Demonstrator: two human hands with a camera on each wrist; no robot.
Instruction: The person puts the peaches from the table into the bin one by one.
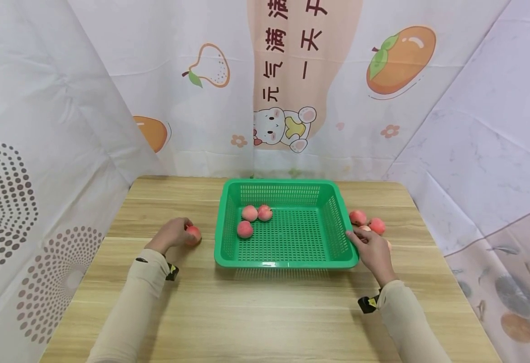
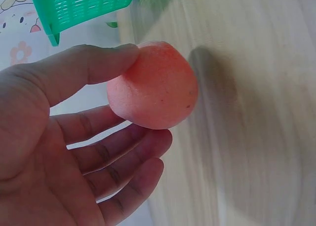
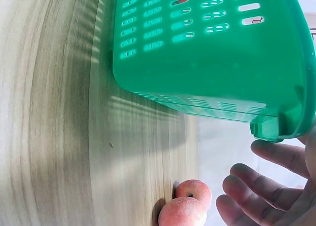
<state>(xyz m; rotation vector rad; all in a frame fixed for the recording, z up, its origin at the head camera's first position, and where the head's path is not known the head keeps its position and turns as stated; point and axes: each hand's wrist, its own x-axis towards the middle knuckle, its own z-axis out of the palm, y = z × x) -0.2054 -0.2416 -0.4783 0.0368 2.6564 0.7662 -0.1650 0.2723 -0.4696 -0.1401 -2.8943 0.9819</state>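
- The left hand [image 1: 172,234] pinches one peach [image 2: 153,85] between the thumb on top and the fingertips [image 2: 148,142] beneath, the palm wide behind it. It is a light hold on a round, smooth fruit, so my guess is it could roll out toward the open side of the fingers and run across the wooden table [image 1: 265,312].
- From that grip, the green basket [image 1: 287,262] lies to the thumb side and a little beyond. A lift that comes in low might knock its near wall.
- The right hand [image 1: 372,252] rests with its fingers relaxed and spread, holding nothing. The thumb side meets the basket's right rim, though whether it truly presses there is hard to tell from the wrist view.
- Loose peaches [image 1: 367,222] sit just past the right fingertips. A careless sweep could send them off the table's edge.
- Count: one basket; three peaches [image 1: 253,219] inside it at the far-left corner; one in the left hand; at least three outside on the right, with one more possibly hidden behind the hand.
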